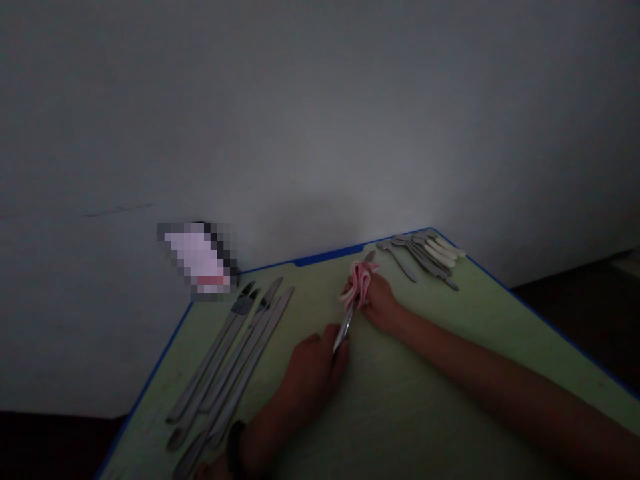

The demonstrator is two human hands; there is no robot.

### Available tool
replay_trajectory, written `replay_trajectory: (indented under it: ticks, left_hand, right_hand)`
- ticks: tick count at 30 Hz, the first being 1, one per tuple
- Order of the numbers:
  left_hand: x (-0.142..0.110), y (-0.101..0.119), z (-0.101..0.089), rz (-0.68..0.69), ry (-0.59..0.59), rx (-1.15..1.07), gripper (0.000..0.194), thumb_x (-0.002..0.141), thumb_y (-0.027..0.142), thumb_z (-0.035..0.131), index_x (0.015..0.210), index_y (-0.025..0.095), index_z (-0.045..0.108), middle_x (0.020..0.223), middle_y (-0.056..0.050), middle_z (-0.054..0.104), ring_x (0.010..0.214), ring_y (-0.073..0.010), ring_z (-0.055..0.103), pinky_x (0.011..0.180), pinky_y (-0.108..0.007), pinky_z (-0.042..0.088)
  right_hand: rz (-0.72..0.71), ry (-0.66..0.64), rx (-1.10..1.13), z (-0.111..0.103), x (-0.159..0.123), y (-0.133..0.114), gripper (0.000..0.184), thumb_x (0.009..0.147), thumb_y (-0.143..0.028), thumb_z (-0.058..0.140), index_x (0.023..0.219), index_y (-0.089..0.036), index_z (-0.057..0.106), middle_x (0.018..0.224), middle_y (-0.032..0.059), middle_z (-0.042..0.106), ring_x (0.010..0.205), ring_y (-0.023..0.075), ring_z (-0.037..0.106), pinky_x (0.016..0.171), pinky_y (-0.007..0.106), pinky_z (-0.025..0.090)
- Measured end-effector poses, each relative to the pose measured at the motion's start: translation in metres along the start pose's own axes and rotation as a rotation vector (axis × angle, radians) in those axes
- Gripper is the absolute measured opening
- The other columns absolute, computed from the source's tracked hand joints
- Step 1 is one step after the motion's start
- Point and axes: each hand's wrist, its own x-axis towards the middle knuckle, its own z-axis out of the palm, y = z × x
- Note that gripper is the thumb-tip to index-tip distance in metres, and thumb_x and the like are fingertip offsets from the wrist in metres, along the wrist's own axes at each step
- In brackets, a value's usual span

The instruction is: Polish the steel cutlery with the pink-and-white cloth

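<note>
My left hand (316, 363) is closed round the lower end of a table knife (343, 329), which points away from me over the middle of the table. Folded about the knife's upper part is a pink and white cloth (359, 283), gripped by my right hand (381, 303). The tip of the knife shows just beyond the cloth. To the left of my left hand, several long metal table knives (250, 353) lie side by side. Past my right hand sits a group of metal cutlery (419, 257), some pieces with white handles (440, 252).
The green table (400, 413) has a blue edge and stands against a grey wall (320, 120). A phone-like object (200, 257), blurred out, leans at the back left corner. A dark band (235, 448) circles my left wrist. The room is dim.
</note>
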Motion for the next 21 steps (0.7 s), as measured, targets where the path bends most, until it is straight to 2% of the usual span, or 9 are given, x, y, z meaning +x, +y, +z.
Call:
replay_trajectory:
  ticks: [3,6,10,13,16,21]
  left_hand:
    - [0.002,-0.002,0.001,-0.044,0.022,-0.083,0.033,0.093,0.032,0.031,0.117,0.014,0.045,0.089,-0.011,0.067,0.079,-0.0222,0.064,0.070,-0.030,0.045]
    - [0.004,-0.005,0.001,-0.045,0.031,-0.124,0.037,0.091,0.037,0.036,0.119,0.015,0.044,0.087,-0.010,0.067,0.077,-0.0223,0.064,0.068,-0.030,0.045]
    - [0.002,-0.007,-0.003,0.090,-0.021,-0.184,0.031,0.088,0.039,0.043,0.110,0.018,0.050,0.079,-0.004,0.065,0.071,-0.0197,0.061,0.065,-0.028,0.044]
    - [-0.002,-0.008,-0.006,0.207,-0.032,-0.243,0.029,0.089,0.036,0.042,0.109,0.018,0.049,0.085,-0.005,0.063,0.072,-0.0181,0.058,0.068,-0.028,0.044]
    - [-0.003,-0.007,-0.007,0.256,-0.032,-0.274,0.026,0.091,0.036,0.038,0.104,0.017,0.051,0.085,-0.006,0.062,0.075,-0.0182,0.056,0.070,-0.028,0.043]
    - [0.000,-0.007,-0.004,0.144,0.007,-0.408,0.025,0.095,0.031,0.028,0.094,0.018,0.050,0.072,-0.001,0.059,0.066,-0.0149,0.055,0.067,-0.026,0.041]
  right_hand:
    - [0.044,-0.014,-0.072,0.009,-0.012,0.007,0.038,0.072,-0.054,0.059,0.066,-0.017,0.054,0.054,-0.0020,0.056,0.047,0.0112,0.051,0.045,0.024,0.039]
    - [0.047,-0.032,-0.071,0.011,-0.016,0.008,0.038,0.073,-0.055,0.058,0.066,-0.018,0.053,0.054,-0.0026,0.055,0.048,0.0107,0.050,0.047,0.024,0.039]
    - [0.056,-0.042,0.006,0.004,-0.006,0.006,0.028,0.076,-0.045,0.058,0.066,-0.019,0.051,0.051,-0.0033,0.054,0.045,0.0111,0.049,0.046,0.025,0.039]
    - [0.060,-0.060,0.091,-0.001,0.002,0.004,0.021,0.074,-0.034,0.060,0.064,-0.020,0.049,0.049,-0.0050,0.050,0.043,0.0098,0.046,0.047,0.024,0.039]
    - [0.074,-0.097,0.084,-0.001,0.003,0.001,0.018,0.070,-0.031,0.064,0.066,-0.020,0.051,0.051,-0.0059,0.049,0.045,0.0091,0.046,0.048,0.024,0.039]
    - [0.033,-0.103,-0.088,0.004,-0.010,0.001,0.030,0.069,-0.045,0.067,0.073,-0.018,0.055,0.056,-0.0052,0.051,0.048,0.0079,0.043,0.046,0.022,0.034]
